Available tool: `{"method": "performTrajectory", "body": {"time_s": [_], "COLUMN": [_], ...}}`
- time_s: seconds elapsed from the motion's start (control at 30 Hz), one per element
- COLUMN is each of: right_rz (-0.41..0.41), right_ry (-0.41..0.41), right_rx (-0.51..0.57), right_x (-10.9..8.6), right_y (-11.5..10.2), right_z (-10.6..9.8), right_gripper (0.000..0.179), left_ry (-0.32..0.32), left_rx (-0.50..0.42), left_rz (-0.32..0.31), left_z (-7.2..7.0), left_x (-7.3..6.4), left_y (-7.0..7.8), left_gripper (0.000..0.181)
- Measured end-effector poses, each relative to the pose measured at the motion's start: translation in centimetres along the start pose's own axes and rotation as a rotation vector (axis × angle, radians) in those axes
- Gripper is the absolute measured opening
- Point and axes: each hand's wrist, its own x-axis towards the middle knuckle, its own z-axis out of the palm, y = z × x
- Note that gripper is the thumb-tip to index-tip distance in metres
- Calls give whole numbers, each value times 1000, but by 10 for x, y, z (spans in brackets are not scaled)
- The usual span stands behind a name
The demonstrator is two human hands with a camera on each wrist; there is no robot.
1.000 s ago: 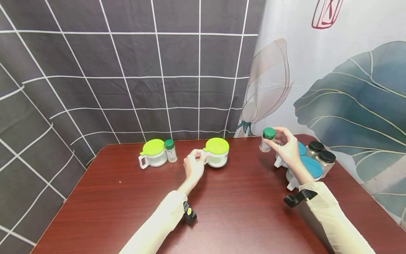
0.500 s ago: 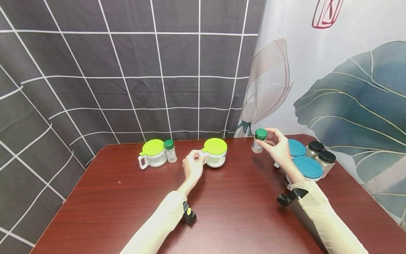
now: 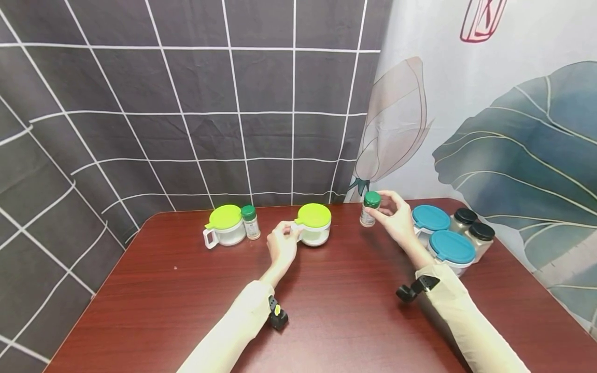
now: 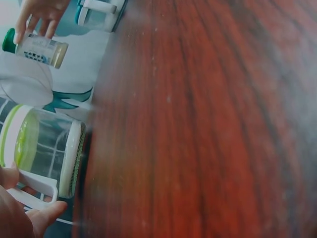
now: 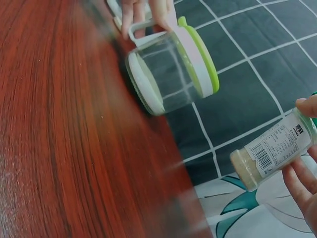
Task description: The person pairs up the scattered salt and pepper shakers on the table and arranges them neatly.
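Note:
My left hand [image 3: 282,245] grips the white handle of a clear seasoning jar [image 3: 313,228] with a lime-green lid. In the left wrist view the handle [image 4: 42,186] sits between my thumb and fingers. My right hand [image 3: 396,220] pinches a small spice bottle [image 3: 368,211] near its green cap, to the right of that jar. The right wrist view shows the bottle's barcode label [image 5: 277,146] and pale powder at its base. The bottle appears raised off the table. In the right wrist view the lime-lidded jar [image 5: 168,74] holds a little white content at its bottom.
On the left stand another lime-lidded jar [image 3: 226,225] and a green-capped spice bottle [image 3: 251,223], side by side. Right of my right hand are two blue-lidded jars [image 3: 451,247] and two black-capped jars [image 3: 480,238]. A tile-patterned curtain [image 3: 261,134] hangs behind the table [image 3: 326,311].
My right hand has carried the spice bottle left, towards the lime-lidded jar. My left hand and the jar in it have shifted slightly left.

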Motion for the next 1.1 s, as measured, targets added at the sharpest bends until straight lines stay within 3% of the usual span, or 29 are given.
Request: {"method": "performTrajectory", "body": {"time_s": [0.23,1.1], "right_rz": [13,47], "right_ry": [-3,-47], "right_rx": [-6,71], "right_x": [-1,5], "right_y": [-10,0], "right_z": [5,28], "right_gripper": [44,43], "left_ry": [-2,11], "left_rx": [13,38], "left_rz": [-24,-35], "left_z": [0,1], "left_x": [2,9], "left_y": [-5,-8], "left_gripper": [18,15]}}
